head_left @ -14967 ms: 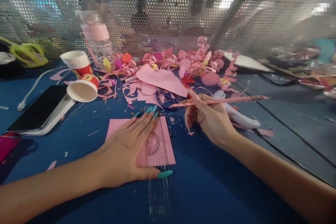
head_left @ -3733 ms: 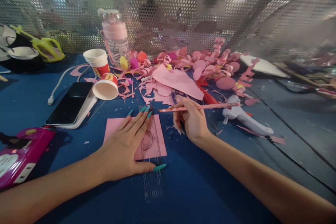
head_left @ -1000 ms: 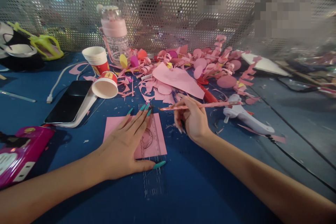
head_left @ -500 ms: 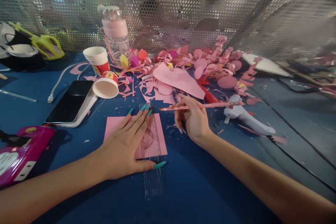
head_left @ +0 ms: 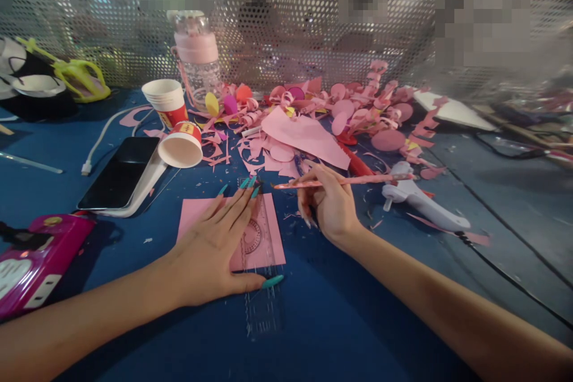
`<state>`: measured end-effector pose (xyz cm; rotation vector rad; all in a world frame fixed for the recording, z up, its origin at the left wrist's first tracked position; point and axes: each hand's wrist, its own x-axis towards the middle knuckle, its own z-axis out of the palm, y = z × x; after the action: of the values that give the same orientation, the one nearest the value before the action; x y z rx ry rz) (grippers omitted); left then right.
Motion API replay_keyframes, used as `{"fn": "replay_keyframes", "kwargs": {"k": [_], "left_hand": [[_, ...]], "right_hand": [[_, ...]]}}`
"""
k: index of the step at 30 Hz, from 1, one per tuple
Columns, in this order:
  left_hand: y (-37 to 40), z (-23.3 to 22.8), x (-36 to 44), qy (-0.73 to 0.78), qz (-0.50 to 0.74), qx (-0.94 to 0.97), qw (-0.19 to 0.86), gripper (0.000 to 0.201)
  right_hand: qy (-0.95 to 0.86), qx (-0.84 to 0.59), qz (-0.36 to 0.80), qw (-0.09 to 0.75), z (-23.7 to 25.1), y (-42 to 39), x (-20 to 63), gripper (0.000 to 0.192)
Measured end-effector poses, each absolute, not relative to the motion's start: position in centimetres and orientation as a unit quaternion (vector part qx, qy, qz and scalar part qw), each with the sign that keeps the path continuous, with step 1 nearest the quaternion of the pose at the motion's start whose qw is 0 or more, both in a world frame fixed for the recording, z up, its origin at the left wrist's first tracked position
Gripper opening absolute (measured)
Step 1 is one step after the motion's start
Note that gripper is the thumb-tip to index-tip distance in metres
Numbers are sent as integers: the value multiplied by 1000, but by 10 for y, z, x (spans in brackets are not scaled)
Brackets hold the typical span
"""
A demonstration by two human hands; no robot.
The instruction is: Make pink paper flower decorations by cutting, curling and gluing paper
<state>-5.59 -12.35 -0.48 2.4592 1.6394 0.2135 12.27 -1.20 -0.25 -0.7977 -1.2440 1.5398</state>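
Observation:
My left hand (head_left: 215, 239) lies flat with fingers stretched, pressing on a clear plastic ruler (head_left: 265, 304) with a protractor circle in it. Under the ruler is a square of pink paper (head_left: 276, 245), partly covered by the hand. The ruler runs lengthwise over the paper and sticks out past its near edge. My right hand (head_left: 333, 206) is closed in a writing grip round a pink pencil (head_left: 358, 179). Its tip points left, beside the far right corner of the paper, close to the left fingertips. Whether the tip touches anything I cannot tell.
Pink paper scraps (head_left: 304, 137) are heaped along the back, by a clear bottle (head_left: 197, 59). Paper cups (head_left: 180, 146) and a phone (head_left: 119, 173) lie left, above a magenta power strip (head_left: 40, 262). A white glue gun (head_left: 421, 200) with a cord lies right.

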Motion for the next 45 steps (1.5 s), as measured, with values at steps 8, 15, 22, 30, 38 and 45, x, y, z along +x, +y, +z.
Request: {"fn": "replay_keyframes", "kwargs": {"k": [8, 15, 22, 30, 38, 45], "left_hand": [[-123, -4, -56, 547, 83, 828, 94, 102], [-123, -3, -56, 547, 69, 829, 90, 102], [-122, -3, -56, 547, 71, 830, 86, 102], [-123, -5, -56, 546, 70, 831, 81, 103], [-123, -7, -56, 542, 66, 835, 72, 103], [-123, -6, -56, 544, 58, 834, 72, 103]], "right_hand": [[-515, -335, 628, 478, -3, -12, 123, 32], [-508, -328, 635, 480, -2, -13, 123, 31], [-507, -326, 637, 480, -3, -12, 123, 31], [-496, -320, 646, 485, -4, -12, 124, 28], [-499, -316, 647, 482, -5, -11, 124, 29], [-497, -317, 651, 479, -4, -12, 124, 28]]}}
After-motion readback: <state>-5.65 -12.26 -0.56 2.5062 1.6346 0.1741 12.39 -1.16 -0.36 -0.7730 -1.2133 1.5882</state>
